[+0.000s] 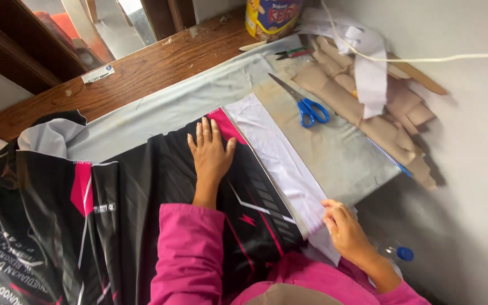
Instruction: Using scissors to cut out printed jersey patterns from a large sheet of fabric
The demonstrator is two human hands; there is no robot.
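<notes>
Left hand: we see our left hand point(211, 151) spread flat on the black and pink jersey fabric point(159, 192).
Right hand: our right hand point(345, 229) pinches the white strip point(280, 155) beside that fabric.
Counter: grey-covered counter point(345, 155), blue-handled scissors point(306, 104), wooden ledge point(153, 62) beyond.
Room: pale wall point(470, 141) at right.

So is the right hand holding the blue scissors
No, the right hand pinches the white fabric strip; the blue scissors lie apart, untouched.

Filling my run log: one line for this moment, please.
left hand flat on black fabric | right hand pinching white strip | scissors idle
</notes>
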